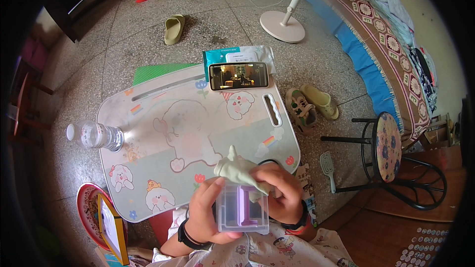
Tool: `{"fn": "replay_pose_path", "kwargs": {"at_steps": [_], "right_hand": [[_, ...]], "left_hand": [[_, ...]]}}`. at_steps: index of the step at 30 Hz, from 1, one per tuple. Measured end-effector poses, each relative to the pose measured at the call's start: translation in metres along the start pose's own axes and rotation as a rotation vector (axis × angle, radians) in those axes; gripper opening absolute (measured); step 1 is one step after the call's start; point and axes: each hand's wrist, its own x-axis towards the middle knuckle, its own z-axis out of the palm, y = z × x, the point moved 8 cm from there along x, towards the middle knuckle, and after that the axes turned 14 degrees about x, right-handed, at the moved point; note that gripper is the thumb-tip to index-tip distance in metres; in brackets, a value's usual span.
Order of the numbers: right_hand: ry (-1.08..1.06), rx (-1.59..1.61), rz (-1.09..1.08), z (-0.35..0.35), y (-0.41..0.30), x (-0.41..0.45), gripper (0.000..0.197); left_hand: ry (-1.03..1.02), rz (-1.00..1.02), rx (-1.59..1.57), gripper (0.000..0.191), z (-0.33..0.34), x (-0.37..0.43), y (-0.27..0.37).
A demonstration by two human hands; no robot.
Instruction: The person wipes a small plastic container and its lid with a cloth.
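My left hand (205, 211) grips a small clear plastic box (228, 218) by its left side, just past the near edge of the lap table. A purple plastic piece (243, 205) shows on or in the box; which of the two I cannot tell. A pale green cloth (237, 168) is bunched in my right hand (280, 189), and part of it meets the box's upper right side. The fingers of that hand are partly hidden by the cloth and the box.
On the lap table (148, 133) stand a water bottle (97, 136) and a phone (239, 76) propped against a wipes pack (219, 57). A round stool (387, 148), a hairbrush (327, 168) and shoes (302, 107) are to the right. A red-rimmed basin (83, 207) sits at left.
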Motion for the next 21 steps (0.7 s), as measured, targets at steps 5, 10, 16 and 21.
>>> {"fn": "replay_pose_path", "kwargs": {"at_steps": [5, 10, 16, 21], "right_hand": [[-0.070, -0.094, 0.064, -0.002, -0.011, 0.008, 0.042], [-0.094, -0.198, 0.015, -0.001, -0.017, 0.009, 0.043], [0.005, 0.029, 0.144, -0.003, -0.001, -0.001, 0.040], [0.044, 0.110, 0.147, -0.004, 0.003, -0.001, 0.036]], "left_hand": [[-0.005, 0.162, 0.236, 0.091, -0.006, 0.013, 0.017], [-0.013, 0.185, 0.301, 0.090, -0.009, 0.018, 0.026], [0.022, 0.060, 0.073, 0.090, 0.001, 0.003, 0.006], [0.007, 0.010, -0.014, 0.091, 0.005, -0.001, 0.001]]}}
